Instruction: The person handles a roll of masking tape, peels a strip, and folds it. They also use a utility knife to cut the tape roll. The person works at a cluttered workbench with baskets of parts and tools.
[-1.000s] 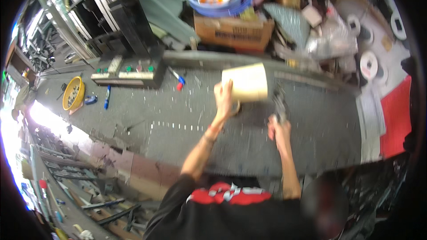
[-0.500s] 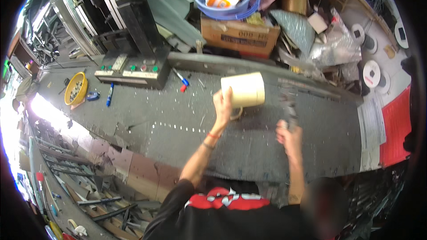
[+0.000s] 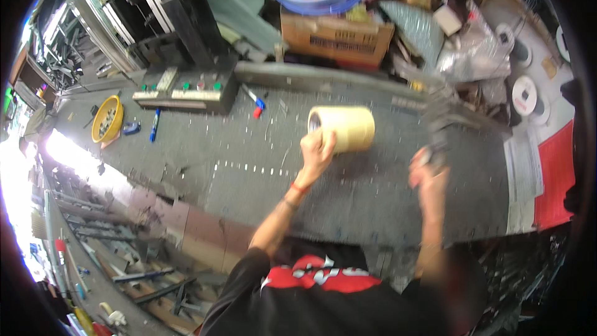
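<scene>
So I'm watching this through the head cam, and the left hand (image 3: pixel 318 152) has the roll (image 3: pixel 351 129), a fat cream cylinder with a hollow core, pinched at its left end. Fingers sit against the end rim near the core, though I can't tell if any go inside. The roll is lying on its side over the middle of the desk (image 3: pixel 348 205); whether its underside touches, I can't say.

The right hand (image 3: pixel 429 174) is wrapped round the handle end of a dark tool (image 3: pixel 439 118), well apart from the roll. Too blurry for me to name the tool or see how it's set.

Handling-wise, my guess: the roll is stiff, moderately heavy, not fragile, and not slippery, if maybe a bit tacky at the ends. It'd probably want to turn if held by the rim alone. I'd go for 1 thumb outside and 2 fingers in the core, or a full palm round the curved side.

Off to the left there's a blue marker (image 3: pixel 155 126), a yellow bowl (image 3: pixel 117 126) with small bits in it, and a machine (image 3: pixel 186 94) with green buttons behind.
</scene>
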The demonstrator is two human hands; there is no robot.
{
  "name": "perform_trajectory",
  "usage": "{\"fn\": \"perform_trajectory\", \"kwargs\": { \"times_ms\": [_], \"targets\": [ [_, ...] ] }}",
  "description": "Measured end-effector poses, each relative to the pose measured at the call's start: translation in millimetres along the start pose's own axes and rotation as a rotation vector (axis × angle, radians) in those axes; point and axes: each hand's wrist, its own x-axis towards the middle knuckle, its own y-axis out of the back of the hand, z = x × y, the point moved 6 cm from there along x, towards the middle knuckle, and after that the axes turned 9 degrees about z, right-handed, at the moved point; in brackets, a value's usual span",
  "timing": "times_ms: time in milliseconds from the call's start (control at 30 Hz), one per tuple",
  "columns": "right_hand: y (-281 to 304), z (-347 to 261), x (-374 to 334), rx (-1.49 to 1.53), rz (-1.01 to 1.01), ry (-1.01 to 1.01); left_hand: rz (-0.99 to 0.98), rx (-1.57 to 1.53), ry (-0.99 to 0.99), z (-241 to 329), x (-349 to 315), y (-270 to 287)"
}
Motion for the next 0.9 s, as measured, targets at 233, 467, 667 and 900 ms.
{"fn": "perform_trajectory", "kwargs": {
  "times_ms": [233,467,667,900],
  "targets": [
    [42.1,-19.6,0.9,0.205,-0.016,0.289,-0.390,0.064,-0.198,-7.1,-32.2,-19.9],
    [22.0,76.3,-12.6,0.005,-0.091,-0.058,-0.713,0.255,0.457,-23.3,-57.5,-12.7],
    [-4.5,103.1,-40.4,0.112,-0.249,-0.175,-0.533,-0.175,0.836,-27.4,-72.7,-17.4],
    [9.9,57.8,-30.1,0.014,-0.337,-0.069,-0.261,-0.249,0.720,-12.5,-70.1,-7.5]
  ]
}}
